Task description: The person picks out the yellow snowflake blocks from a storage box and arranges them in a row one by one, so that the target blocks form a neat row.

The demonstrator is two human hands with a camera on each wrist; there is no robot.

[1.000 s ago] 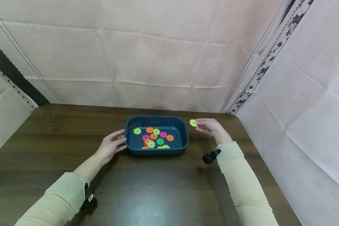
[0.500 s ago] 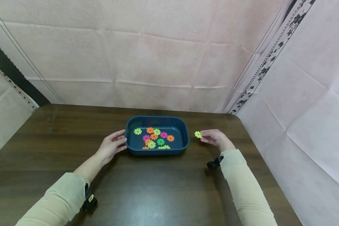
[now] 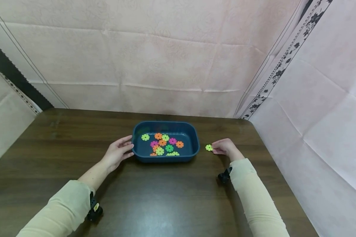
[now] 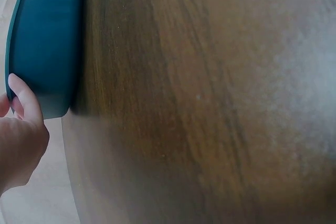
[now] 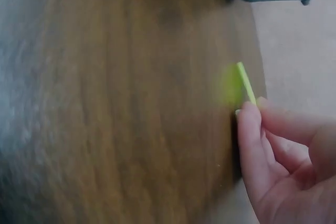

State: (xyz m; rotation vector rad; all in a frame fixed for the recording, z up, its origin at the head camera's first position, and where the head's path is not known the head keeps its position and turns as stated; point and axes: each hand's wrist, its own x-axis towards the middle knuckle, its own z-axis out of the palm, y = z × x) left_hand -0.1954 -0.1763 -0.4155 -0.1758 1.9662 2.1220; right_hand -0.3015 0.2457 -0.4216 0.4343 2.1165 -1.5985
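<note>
Blue tray (image 3: pixel 166 159): landmark. Just right of it, the right hand (image 3: pixel 225 148) pinches a yellow-green notched disc (image 3: pixel 209 147); the left hand (image 3: pixel 116 153), fingers extended, touches the tray's left end. Coloured discs (image 3: pixel 162 142) lie inside. Step in hand, apparently: positioning the single disc. The next move calls for a steady edge pinch. Wood-grain table (image 3: pixel 130 204) beneath the tray; pale, creased cloth (image 3: pixel 166 62) beyond.

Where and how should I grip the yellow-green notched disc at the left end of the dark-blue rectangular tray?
Probably pinch the notched disc by opposite edges, from above. It appears flat and apart from the other discs, leaving its edge free, while the tray has raised walls likely hindering a sideways approach.
</note>
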